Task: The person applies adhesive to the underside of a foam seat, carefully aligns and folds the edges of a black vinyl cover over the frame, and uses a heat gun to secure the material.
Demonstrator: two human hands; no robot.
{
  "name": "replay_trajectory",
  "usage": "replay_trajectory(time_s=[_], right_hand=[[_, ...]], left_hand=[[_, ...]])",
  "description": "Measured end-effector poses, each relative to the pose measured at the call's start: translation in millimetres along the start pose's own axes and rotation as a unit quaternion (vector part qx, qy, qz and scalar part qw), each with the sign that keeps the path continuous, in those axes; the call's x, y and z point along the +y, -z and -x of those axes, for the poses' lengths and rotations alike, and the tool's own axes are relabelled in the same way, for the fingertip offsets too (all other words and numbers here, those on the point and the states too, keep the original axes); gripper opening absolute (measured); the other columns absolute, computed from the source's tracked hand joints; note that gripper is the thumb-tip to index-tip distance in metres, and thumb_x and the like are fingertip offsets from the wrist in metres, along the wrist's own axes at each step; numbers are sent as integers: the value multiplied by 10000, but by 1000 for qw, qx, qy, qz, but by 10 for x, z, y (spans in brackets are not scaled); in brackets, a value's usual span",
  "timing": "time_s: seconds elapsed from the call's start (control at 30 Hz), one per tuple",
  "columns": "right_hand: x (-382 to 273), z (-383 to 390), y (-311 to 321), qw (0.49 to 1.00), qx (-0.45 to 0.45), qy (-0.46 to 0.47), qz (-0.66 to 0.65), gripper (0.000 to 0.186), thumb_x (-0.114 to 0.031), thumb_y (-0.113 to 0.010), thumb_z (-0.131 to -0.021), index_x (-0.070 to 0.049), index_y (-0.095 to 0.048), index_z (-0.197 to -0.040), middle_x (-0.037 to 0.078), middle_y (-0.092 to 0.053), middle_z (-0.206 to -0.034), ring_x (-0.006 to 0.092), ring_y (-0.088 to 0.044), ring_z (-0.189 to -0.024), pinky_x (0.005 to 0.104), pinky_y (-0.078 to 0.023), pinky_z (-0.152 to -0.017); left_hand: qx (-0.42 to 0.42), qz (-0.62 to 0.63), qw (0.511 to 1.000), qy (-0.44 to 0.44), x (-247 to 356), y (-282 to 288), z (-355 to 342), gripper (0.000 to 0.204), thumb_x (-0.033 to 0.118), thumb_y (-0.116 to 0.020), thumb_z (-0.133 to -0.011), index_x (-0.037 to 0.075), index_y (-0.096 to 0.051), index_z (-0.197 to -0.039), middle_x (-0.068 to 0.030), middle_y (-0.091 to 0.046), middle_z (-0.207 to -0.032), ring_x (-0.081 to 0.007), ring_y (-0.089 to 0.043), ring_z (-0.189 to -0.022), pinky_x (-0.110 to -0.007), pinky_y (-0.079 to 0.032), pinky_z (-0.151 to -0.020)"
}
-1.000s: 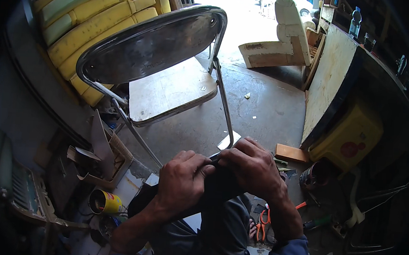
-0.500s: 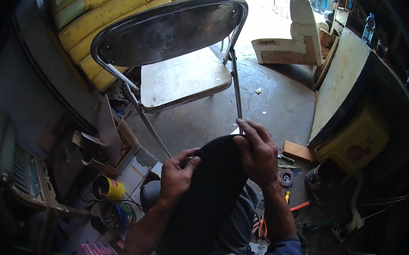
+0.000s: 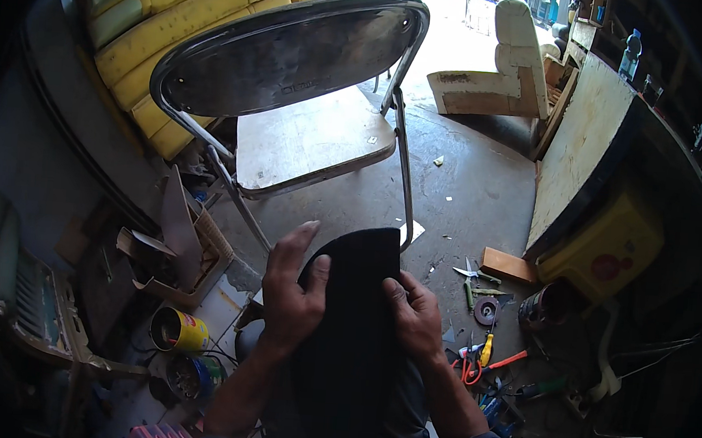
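A black, cloth-like panel (image 3: 352, 325) with a rounded far end lies over my lap. Its dark surface shows little detail, so I cannot tell whether it is padded. My right hand (image 3: 417, 315) grips the panel's right edge, thumb on top and fingers curled at the side. At the upper left edge, my left hand (image 3: 293, 296) has its fingers stretched out and apart, the thumb resting on or just over the black surface. Beyond my hands stands a metal-framed folding chair (image 3: 316, 139) with a dark, shiny backrest and a pale seat.
Pliers, a yellow-handled screwdriver (image 3: 486, 350), scissors (image 3: 469, 270) and a tape roll (image 3: 486, 311) lie on the right floor, near a wooden block (image 3: 510, 265). Yellow cushions (image 3: 176, 36) lean at back left. Cans (image 3: 180, 331) and a box (image 3: 192, 281) stand left.
My right hand has slid from the panel's far end down its right edge. My left hand's fingers have straightened and lifted. The panel has turned slightly, its tip now more upright.
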State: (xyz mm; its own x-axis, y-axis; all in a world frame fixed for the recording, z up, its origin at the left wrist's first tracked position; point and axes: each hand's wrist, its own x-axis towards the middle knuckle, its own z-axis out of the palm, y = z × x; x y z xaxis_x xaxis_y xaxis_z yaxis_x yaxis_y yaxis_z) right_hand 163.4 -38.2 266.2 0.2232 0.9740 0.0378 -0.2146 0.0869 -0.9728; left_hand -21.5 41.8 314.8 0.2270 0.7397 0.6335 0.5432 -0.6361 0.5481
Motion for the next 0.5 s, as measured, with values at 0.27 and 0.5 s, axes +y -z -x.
replay_trajectory(time_s=[0.27, 0.5], right_hand=[[-72, 72, -92, 989, 40, 60, 128, 288, -225, -628, -1052, 30, -698, -1166, 127, -728, -975, 162, -687, -886, 324, -537, -791], [-108, 39, -72, 982, 6, 80, 169, 317, -234, -626, -1067, 40, -682, -1218, 53, -707, -994, 94, -626, -901, 272, -516, -782]], left_hand=[[-181, 105, 975, 78, 232, -99, -385, 271, 114, -769, -894, 12, -740, -1143, -149, -716, -1041, -277, -723, -962, -372, -565, -833], [-169, 176, 970, 0, 473, -96, -579, 170, 59, -721, -905, 10, -756, -1063, -149, -720, -962, -297, -726, -912, -391, -562, -806]])
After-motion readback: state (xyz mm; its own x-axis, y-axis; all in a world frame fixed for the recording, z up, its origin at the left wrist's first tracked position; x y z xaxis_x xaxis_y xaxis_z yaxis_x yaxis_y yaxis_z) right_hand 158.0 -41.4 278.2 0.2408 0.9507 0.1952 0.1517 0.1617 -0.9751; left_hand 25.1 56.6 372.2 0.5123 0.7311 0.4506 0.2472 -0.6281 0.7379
